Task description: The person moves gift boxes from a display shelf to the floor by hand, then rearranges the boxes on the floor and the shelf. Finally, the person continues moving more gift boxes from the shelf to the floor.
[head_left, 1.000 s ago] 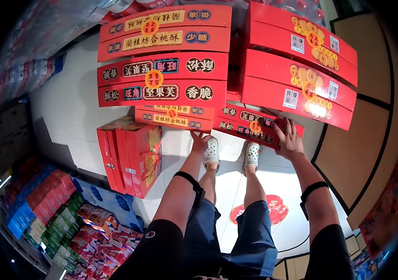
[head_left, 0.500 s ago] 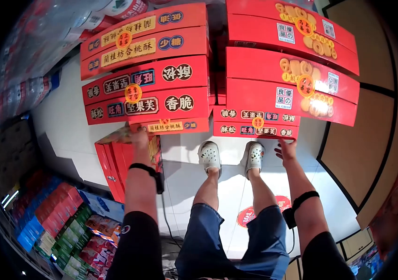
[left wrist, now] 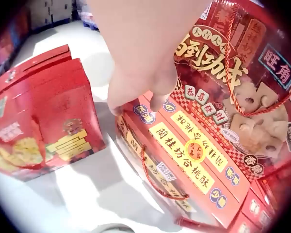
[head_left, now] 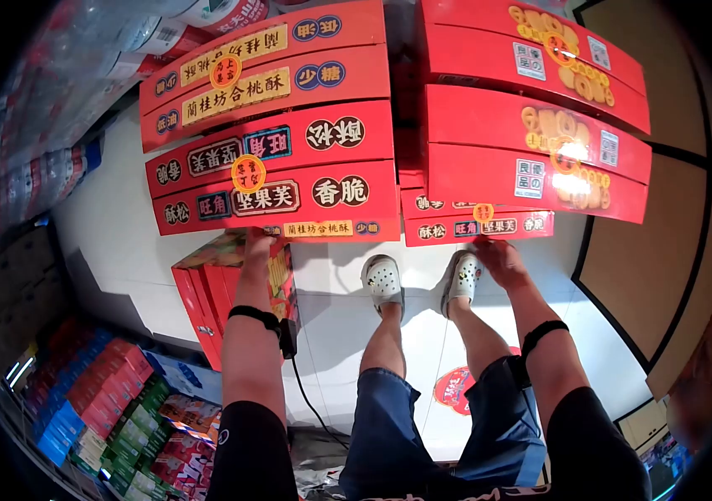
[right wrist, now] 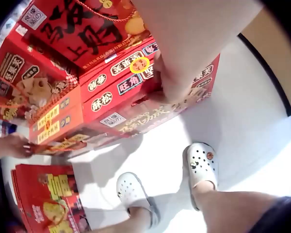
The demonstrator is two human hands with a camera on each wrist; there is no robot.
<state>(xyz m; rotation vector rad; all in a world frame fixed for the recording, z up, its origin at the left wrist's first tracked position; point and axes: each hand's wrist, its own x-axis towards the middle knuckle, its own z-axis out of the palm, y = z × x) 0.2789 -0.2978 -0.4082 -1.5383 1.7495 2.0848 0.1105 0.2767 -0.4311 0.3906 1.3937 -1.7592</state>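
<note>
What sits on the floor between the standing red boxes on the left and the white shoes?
Bare white floor, crossed only by shadow, separates the standing red boxes from the white shoes; the head view shows it.

Glossy printed cardboard on the stacked red gift boxes [head_left: 276, 179], with twisted red cord handles [left wrist: 155, 177]; smooth, shiny pale floor tiles [head_left: 122, 217]; perforated white moulded-plastic clogs [head_left: 382, 280]; matt blue denim shorts [head_left: 406, 426]; wood-look tan panel [head_left: 631, 275]

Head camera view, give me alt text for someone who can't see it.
A person bends over stacked red gift boxes on a pale floor, the left hand and right hand each on a bottom box's near edge. White clogs show below, and more red boxes stand at left.
</note>
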